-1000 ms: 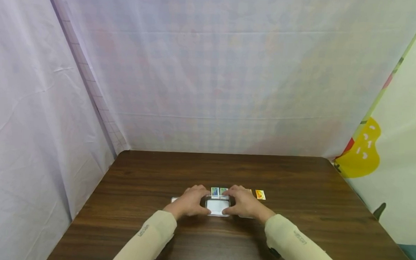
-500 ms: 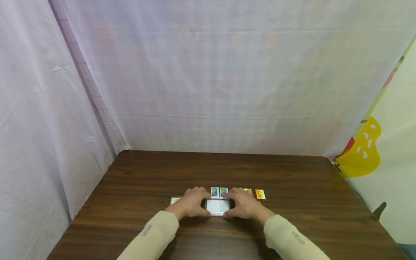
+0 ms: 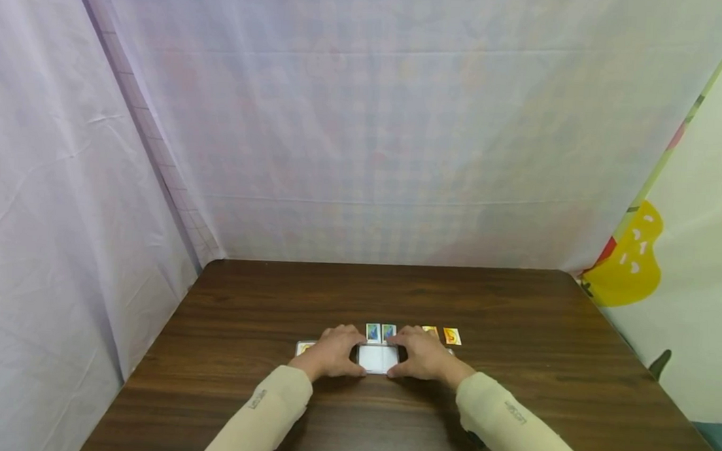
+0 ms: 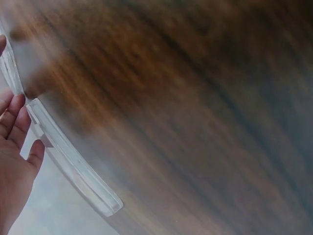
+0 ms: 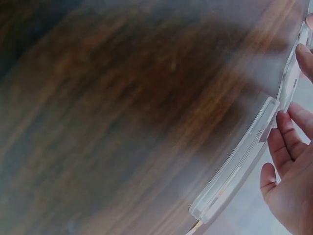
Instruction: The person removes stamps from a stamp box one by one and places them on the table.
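Note:
Between both hands lies a small clear, flat box (image 3: 378,358) with a white inside, low on the brown table. My left hand (image 3: 334,351) holds its left side, thumb at the near corner and forefinger at the far corner. The right side is held the same way by my right hand (image 3: 423,353). Just behind the box are two blue-green picture cards (image 3: 372,332), side by side. In the left wrist view a second clear box (image 4: 73,159) lies under the left hand. A further clear box (image 5: 234,161) shows beneath the right hand in the right wrist view.
Two yellow-orange picture cards (image 3: 451,336) lie behind the right hand, one partly hidden by it. Pale curtains hang beyond the back edge of the brown table (image 3: 308,291) and on its left. A patterned cloth (image 3: 694,304) hangs on the right.
The far rim of the held box has come down and nearer, so it covers less of the blue-green cards. My right hand has shifted slightly, uncovering more of a yellow card.

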Demonstrator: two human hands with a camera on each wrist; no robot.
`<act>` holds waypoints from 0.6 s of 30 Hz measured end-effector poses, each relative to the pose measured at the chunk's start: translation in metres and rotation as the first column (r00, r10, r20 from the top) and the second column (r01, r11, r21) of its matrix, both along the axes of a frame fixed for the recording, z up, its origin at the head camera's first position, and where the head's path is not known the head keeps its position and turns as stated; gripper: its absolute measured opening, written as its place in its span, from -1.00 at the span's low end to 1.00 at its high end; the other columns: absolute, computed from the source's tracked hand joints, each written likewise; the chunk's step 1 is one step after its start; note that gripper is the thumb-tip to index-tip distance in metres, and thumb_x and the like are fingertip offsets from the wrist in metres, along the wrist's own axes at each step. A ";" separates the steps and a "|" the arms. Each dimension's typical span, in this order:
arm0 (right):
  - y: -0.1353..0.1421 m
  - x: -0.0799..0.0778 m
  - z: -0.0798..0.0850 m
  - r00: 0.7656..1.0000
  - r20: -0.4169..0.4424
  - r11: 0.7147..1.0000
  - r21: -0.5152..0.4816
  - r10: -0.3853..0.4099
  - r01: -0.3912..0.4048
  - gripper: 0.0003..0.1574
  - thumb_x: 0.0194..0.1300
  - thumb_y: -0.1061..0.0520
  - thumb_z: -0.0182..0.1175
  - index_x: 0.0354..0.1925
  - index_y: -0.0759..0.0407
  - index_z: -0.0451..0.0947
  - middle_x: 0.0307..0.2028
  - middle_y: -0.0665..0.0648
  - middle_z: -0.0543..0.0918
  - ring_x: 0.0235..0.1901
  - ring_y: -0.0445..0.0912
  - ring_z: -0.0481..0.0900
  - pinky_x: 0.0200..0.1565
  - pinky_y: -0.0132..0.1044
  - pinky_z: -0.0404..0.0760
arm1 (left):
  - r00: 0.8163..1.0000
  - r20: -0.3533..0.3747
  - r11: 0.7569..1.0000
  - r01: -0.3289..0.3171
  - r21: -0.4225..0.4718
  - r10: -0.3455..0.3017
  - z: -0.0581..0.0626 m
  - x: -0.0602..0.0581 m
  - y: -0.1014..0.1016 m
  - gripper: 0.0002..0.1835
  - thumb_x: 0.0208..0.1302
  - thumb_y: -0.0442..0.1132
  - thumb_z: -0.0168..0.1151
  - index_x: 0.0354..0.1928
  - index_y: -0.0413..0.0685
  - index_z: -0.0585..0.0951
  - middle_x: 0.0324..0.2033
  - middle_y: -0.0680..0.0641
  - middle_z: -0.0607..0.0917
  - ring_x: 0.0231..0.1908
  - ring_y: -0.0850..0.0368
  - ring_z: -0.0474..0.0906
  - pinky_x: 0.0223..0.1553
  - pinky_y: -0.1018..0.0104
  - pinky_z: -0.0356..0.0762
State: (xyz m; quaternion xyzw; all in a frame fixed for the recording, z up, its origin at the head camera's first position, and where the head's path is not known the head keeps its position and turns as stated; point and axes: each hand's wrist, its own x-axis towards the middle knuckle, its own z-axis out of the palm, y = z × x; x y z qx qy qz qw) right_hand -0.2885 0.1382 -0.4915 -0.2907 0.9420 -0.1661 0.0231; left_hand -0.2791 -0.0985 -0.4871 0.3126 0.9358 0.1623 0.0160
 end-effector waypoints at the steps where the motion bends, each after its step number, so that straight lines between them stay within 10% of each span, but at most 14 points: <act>1: 0.000 0.000 0.000 1.000 0.000 1.000 0.002 0.000 0.000 -0.20 -0.02 -0.21 0.51 0.13 0.14 0.62 -0.01 0.16 0.59 0.01 0.08 0.50 0.06 0.13 0.43 | 1.000 -0.001 1.000 0.000 -0.003 0.000 -0.001 0.000 0.000 -0.38 0.03 0.04 0.50 0.11 -0.11 0.62 -0.07 0.00 0.60 -0.03 0.07 0.47 0.02 0.09 0.37; 18: 0.001 0.004 -0.001 0.999 -0.037 1.000 0.003 0.020 -0.020 -0.19 -0.03 -0.18 0.52 0.13 0.19 0.62 -0.05 0.18 0.60 -0.01 0.11 0.51 0.02 0.15 0.42 | 1.000 -0.015 0.999 0.000 -0.033 0.000 -0.001 0.000 0.002 -0.38 0.06 0.06 0.47 0.14 -0.08 0.62 -0.03 -0.01 0.60 -0.01 0.06 0.48 0.03 0.09 0.38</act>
